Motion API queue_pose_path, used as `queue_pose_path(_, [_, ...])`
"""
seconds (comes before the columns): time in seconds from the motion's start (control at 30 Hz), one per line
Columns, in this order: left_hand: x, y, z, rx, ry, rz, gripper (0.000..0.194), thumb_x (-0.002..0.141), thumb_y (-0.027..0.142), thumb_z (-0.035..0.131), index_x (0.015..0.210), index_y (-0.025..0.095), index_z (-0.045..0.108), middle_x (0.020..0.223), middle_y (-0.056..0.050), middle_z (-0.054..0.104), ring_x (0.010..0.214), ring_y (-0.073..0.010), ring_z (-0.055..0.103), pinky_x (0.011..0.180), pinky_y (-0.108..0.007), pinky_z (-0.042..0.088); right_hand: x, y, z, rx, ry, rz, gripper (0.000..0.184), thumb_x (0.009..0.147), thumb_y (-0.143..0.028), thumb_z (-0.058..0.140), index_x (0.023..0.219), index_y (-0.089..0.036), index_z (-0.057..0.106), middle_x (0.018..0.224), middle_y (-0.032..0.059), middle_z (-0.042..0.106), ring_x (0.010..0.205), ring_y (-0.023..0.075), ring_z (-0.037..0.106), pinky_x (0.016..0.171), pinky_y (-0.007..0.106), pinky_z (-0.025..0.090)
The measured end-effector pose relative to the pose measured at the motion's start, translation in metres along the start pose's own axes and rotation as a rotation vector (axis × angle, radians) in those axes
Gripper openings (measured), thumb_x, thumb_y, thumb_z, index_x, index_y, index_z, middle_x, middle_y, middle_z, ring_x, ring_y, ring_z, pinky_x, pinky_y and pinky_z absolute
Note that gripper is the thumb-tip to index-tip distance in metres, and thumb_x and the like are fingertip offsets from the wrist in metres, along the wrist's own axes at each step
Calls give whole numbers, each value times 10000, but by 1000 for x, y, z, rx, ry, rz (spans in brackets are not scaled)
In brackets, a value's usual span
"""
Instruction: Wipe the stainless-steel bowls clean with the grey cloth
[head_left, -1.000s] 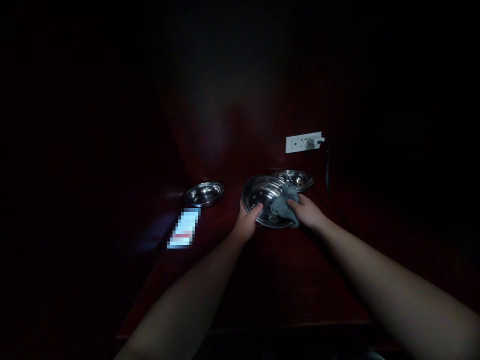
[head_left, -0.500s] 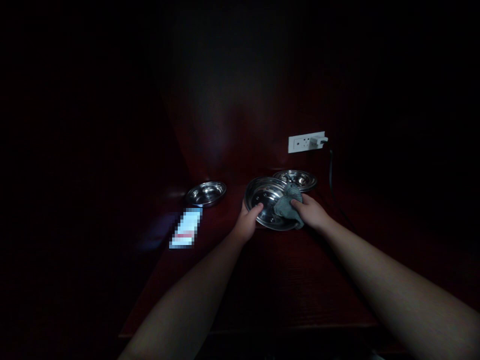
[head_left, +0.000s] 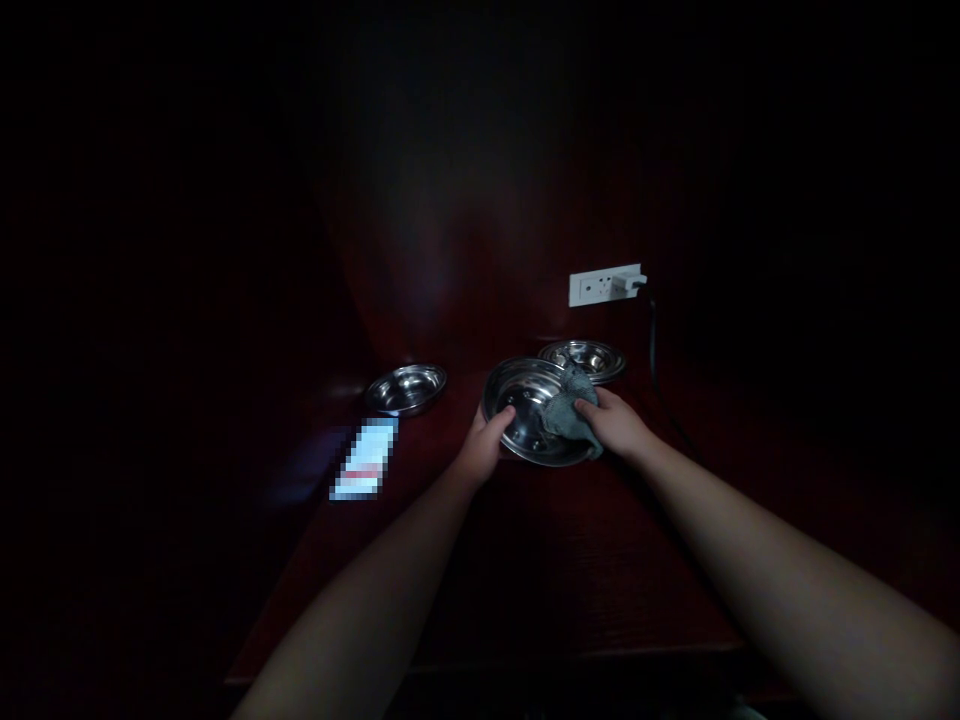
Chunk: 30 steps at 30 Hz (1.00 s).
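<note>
A shiny metal bowl [head_left: 525, 388] is tilted toward me above the dark red table. My left hand [head_left: 484, 442] grips its left rim, thumb inside and fingers hidden underneath. At the right rim, my right hand [head_left: 613, 422] is closed on a grey-green cloth [head_left: 571, 412], which is folded over the edge and lies against the bowl's inside. The fingers of that hand are mostly hidden behind the cloth and rim.
Another metal bowl [head_left: 406, 390] stands at the left, with a lit, pixelated screen [head_left: 365, 460] in front of it. Behind the held bowl sits further metal dishware [head_left: 600, 358]. A wall socket [head_left: 606, 285] holds a plug with a black cord [head_left: 653, 345]. The table's front edge [head_left: 570, 655] shows nearby.
The whole view has shifted slightly, so everything appears a little further left. Both hands keep their hold on the bowl and cloth, with hardly any other difference.
</note>
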<state>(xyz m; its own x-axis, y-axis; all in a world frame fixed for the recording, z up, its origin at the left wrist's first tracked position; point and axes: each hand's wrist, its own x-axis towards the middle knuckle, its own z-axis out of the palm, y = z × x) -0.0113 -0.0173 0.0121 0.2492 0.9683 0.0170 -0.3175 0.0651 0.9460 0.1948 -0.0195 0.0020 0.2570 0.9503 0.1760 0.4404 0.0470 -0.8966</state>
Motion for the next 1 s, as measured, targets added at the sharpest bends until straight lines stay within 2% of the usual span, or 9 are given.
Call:
queue_pose_path(0.13, [2, -3, 0, -50, -11, 59, 557, 745, 382, 687, 1253, 222, 523, 1252, -100, 597, 1110, -256, 587, 873, -361, 526, 0, 0, 0, 10, 33, -10, 280, 821, -281, 496, 1043, -173, 627, 952, 66, 722, 859, 205, 662, 799, 311, 499])
queue_pose_path(0.27, [1, -9, 2, -74, -53, 69, 687, 757, 430, 674, 1363, 291, 383, 1334, -93, 531, 1120, -260, 580, 881, -412, 521, 2, 3, 1, 21, 116, 25, 299, 811, -287, 513, 1069, -190, 628, 951, 61, 722, 875, 216, 661, 816, 323, 500])
queue_pose_path(0.37, [1, -11, 3, -45, -79, 130, 786, 729, 382, 716, 1399, 323, 308, 1387, -89, 475, 1160, -257, 551, 922, -415, 497, 2, 4, 3, 27, 123, 33, 296, 823, -287, 498, 1073, -197, 626, 963, 56, 722, 893, 217, 663, 814, 320, 505])
queue_pose_path(0.5, [0, -10, 6, -22, -44, 139, 829, 688, 315, 751, 1393, 292, 315, 1352, -108, 500, 1149, -268, 554, 943, -426, 480, -1, 1, 6, 5, 70, 18, 285, 843, -279, 476, 1073, -187, 617, 969, 56, 723, 900, 205, 666, 811, 305, 504])
queue_pose_path(0.7, [-3, -2, 10, -36, 10, 74, 746, 695, 284, 714, 1354, 315, 367, 1292, -86, 544, 1057, -285, 601, 822, -453, 541, -3, -2, 5, -4, 7, 37, 289, 850, -290, 469, 1070, -158, 600, 1013, 84, 711, 875, 205, 672, 787, 299, 510])
queue_pose_path(1.0, [-1, -2, 8, -42, 34, 108, 677, 676, 274, 721, 1297, 251, 453, 1263, -89, 572, 1120, -272, 564, 923, -428, 488, -2, -1, 3, -2, 3, 32, 304, 842, -289, 472, 1082, -150, 596, 1032, 89, 707, 891, 204, 671, 806, 307, 510])
